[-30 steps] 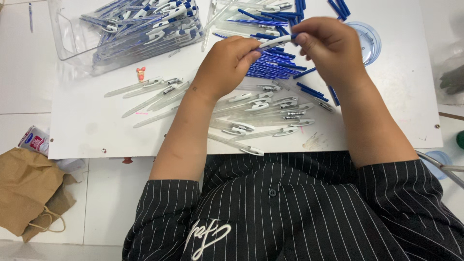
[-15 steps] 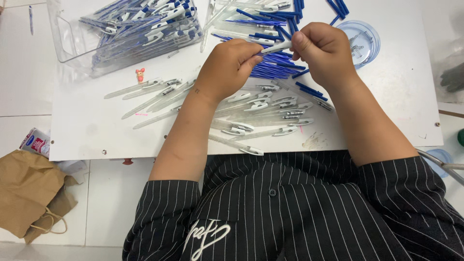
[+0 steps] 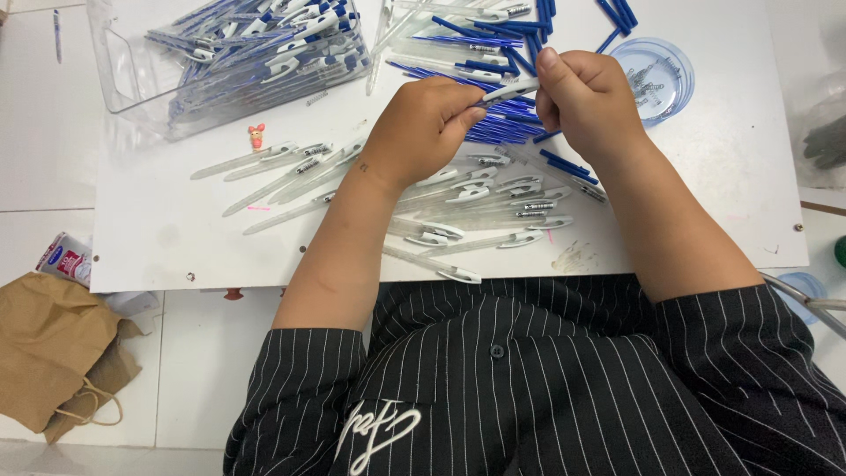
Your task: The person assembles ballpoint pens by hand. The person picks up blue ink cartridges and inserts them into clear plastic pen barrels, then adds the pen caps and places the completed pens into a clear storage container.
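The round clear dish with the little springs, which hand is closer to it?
Right. The right hand sits just left of the dish; the left hand is farther left, both gripping a pen.

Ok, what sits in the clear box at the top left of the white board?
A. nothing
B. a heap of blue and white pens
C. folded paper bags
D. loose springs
B: the clear box is heaped with blue and white pens; the springs lie in the round blue dish at the right.
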